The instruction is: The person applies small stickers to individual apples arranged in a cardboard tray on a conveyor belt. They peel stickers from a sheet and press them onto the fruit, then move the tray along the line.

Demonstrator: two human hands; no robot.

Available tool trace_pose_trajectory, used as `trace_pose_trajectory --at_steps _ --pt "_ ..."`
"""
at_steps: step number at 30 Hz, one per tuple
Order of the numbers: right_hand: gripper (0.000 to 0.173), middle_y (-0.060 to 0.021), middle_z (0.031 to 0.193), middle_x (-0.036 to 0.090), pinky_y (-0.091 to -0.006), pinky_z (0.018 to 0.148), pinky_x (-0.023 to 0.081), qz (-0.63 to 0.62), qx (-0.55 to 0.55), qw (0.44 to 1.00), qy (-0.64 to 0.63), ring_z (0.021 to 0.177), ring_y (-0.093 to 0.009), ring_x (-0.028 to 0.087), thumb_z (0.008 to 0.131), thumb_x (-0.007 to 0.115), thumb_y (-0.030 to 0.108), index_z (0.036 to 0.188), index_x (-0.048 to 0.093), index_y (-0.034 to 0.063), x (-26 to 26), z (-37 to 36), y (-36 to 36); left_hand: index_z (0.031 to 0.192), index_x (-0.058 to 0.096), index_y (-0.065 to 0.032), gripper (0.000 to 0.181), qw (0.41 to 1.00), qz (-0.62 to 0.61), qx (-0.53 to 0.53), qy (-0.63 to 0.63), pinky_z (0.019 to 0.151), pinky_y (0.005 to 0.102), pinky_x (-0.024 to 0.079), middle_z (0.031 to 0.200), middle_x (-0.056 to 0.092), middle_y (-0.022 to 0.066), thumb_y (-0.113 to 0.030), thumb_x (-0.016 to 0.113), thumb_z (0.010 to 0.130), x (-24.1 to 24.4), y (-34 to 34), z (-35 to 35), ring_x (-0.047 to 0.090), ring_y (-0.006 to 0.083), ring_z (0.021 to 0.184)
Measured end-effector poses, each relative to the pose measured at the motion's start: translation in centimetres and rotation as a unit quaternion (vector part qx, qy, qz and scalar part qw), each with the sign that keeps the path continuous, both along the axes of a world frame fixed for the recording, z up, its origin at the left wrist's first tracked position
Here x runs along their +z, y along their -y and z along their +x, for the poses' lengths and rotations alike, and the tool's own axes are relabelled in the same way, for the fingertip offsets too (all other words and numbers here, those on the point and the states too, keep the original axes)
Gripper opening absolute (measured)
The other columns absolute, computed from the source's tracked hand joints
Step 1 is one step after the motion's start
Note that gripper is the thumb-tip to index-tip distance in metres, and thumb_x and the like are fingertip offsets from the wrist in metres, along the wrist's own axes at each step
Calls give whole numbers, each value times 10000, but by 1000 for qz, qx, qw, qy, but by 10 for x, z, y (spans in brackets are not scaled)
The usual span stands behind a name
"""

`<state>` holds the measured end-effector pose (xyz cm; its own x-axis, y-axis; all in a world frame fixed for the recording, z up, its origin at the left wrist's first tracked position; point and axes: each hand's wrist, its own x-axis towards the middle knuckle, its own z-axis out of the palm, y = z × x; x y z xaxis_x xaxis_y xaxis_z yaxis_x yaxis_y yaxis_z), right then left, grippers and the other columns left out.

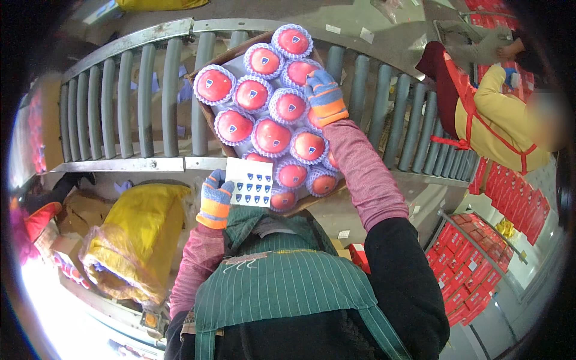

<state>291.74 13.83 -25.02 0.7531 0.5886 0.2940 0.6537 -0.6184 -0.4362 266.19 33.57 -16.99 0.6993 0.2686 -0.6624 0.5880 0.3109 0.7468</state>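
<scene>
In my left hand (214, 199), which wears an orange and grey-blue knit glove, is a white sheet of blue stickers (250, 182). The sheet overlaps the near edge of a cardboard box (208, 109) of red apples in white foam nets. Most apples in sight, such as the one at the box's left (213, 86), bear a blue sticker. My right hand (325, 98), gloved alike, reaches over the box's right side. Its fingertips touch an apple (300, 72) near the far end; the hand covers part of the fruit beneath, and whether it grips anything is hidden.
The box sits on a roller conveyor (171, 99) running left to right. A yellow sack (148, 229) lies at the near left. Red cartons (468, 265) are stacked at the right. A person in a yellow top (490, 117) is beyond the conveyor's right end.
</scene>
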Motion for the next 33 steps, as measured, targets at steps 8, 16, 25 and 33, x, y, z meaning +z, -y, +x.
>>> trace_pose_trajectory --at_steps 8,16,25,33 --pt "95 -89 813 534 -305 612 425 132 -232 961 -72 701 -223 529 654 558 80 744 555 52 36 -35 25 676 502 -50 56 999 -21 26 17 445 184 330 603 488 -15 -18 465 649 11 -27 2 410 49 519" --pt "261 -98 837 545 -292 670 417 103 -211 899 -370 755 -191 512 718 514 141 942 495 7 92 -184 1 822 519 -53 149 978 -102 -89 157 640 316 414 773 538 78 -161 448 747 -27 -62 -31 499 184 702" --pt "92 -40 660 553 -213 500 417 308 -101 707 -628 565 -88 506 723 533 92 770 555 16 155 -264 -76 882 528 19 237 989 -61 -36 130 557 245 418 737 561 69 -91 550 673 7 -59 -34 513 118 634" --pt "98 -43 668 553 -216 502 418 300 18 718 -627 565 -92 507 722 535 91 781 552 15 174 -289 -96 918 510 28 259 986 -53 29 158 608 246 420 779 556 68 -69 520 678 65 -53 -82 515 135 698"
